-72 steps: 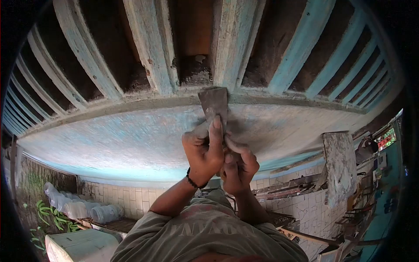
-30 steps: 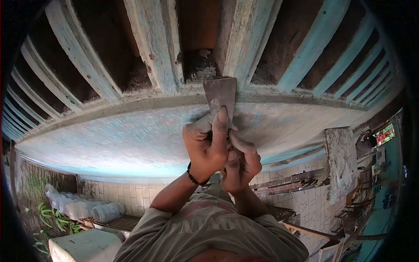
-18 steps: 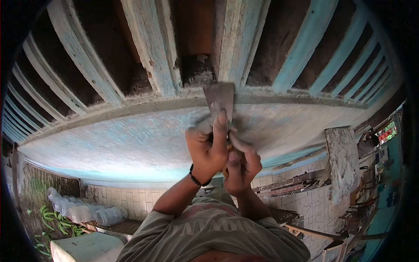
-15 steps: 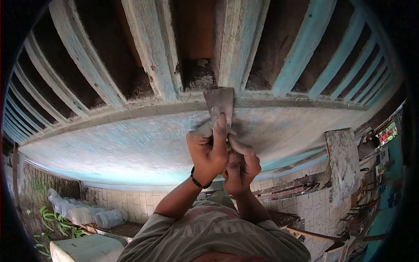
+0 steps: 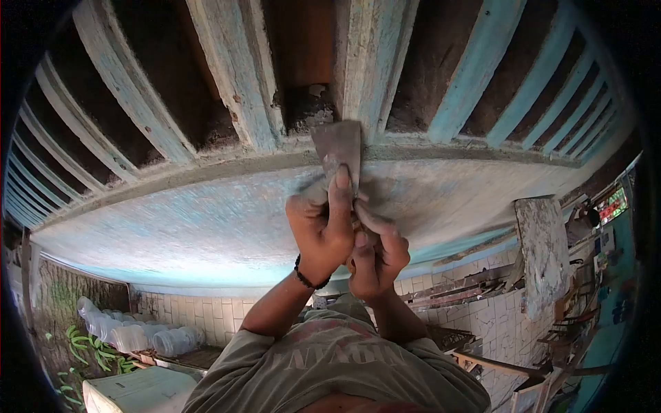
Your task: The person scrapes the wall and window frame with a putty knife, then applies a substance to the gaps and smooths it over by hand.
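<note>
A putty knife point(image 5: 335, 142) with a wide, worn metal blade reaches up against the ledge point(image 5: 227, 165) at the foot of the wooden slats. My left hand point(image 5: 323, 227) grips it near the blade, thumb laid flat along the metal. Lower down, my right hand point(image 5: 377, 261) is closed around the handle, which is mostly hidden by the fingers. Grey dust coats the fingers of both hands. Below the ledge the wall point(image 5: 206, 220) shows patchy blue and whitish paint.
Painted, flaking slats point(image 5: 368, 69) stand in a row above the ledge. Clear plastic jars point(image 5: 138, 335) are grouped at lower left, beside a pale box point(image 5: 141, 392). A rough board point(image 5: 540, 255) leans at right, near wooden clutter on the tiled floor point(image 5: 492, 330).
Both hands and the putty knife have shifted slightly up and to the left along the ledge. My grip looks the same.
</note>
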A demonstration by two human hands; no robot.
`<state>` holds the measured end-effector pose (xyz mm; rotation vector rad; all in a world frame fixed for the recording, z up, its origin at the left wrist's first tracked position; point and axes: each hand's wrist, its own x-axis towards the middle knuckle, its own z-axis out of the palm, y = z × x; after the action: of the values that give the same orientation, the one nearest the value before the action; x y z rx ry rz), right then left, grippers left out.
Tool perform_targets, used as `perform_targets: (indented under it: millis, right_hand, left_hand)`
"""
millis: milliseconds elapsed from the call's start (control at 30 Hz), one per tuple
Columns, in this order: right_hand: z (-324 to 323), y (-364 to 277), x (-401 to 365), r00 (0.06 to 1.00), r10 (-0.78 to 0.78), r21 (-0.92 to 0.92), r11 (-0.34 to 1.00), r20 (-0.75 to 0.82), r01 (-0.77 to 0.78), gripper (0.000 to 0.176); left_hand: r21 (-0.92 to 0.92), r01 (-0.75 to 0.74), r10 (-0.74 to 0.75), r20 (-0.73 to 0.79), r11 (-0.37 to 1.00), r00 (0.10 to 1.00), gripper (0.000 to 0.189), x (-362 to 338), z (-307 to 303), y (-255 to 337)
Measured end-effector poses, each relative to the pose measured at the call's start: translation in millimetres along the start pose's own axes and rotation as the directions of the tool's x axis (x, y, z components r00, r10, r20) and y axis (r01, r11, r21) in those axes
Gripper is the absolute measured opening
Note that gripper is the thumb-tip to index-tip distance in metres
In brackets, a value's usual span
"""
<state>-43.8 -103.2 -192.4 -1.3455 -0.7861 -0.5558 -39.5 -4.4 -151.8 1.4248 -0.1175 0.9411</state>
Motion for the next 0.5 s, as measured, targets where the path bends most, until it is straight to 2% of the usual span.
perform_targets:
  millis: [133,267,367,500]
  right_hand:
    - [3.4,4.8,3.0,0.997,-0.082,-0.032,0.996,-0.014,0.081,0.031]
    - [5.0,-0.4,7.9,0.998,-0.06,-0.007,0.998,-0.029,0.059,0.032]
    - [2.6,-2.4,5.6,0.997,-0.074,-0.037,0.997,-0.009,0.074,0.032]
    - [3.0,-3.2,12.3,0.995,-0.088,-0.022,0.996,-0.044,0.087,0.03]
  left_hand:
    - [0.002,0.001,-0.001,-0.012,1.0,1.0,0.041,0.6,-0.9,-3.8]
    - [-0.068,0.08,-0.079,0.022,0.994,0.997,0.04,5.7,0.3,9.4]
    - [-0.034,0.056,-0.057,-0.036,0.998,0.998,0.04,-4.0,4.0,4.2]
    - [0.0,0.001,-0.001,0.007,1.0,1.0,0.042,0.2,4.2,10.2]
